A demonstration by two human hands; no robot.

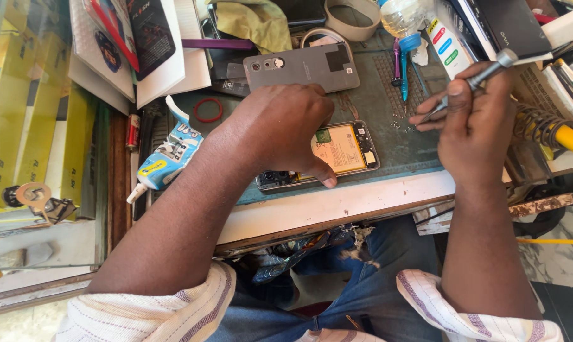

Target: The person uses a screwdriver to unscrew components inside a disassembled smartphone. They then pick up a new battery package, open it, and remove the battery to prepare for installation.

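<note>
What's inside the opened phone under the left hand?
Inside the phone: a yellow battery and a small green board. The left hand covers the rest.

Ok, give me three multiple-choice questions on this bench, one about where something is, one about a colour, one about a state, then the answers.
1. Where does the grey back cover lie?
A. beyond the opened phone
B. on the person's lap
C. under the glue tube

2. What colour is the ring on the mat?
A. blue
B. red
C. white

3. What state is the phone under the left hand in?
A. closed, screen up
B. in a box
C. open, battery showing

Answers:
1 A, the cover sits farther up the mat than the phone.
2 B, the ring is red.
3 C, battery and board are bare, while the right hand holds a screwdriver.
</note>
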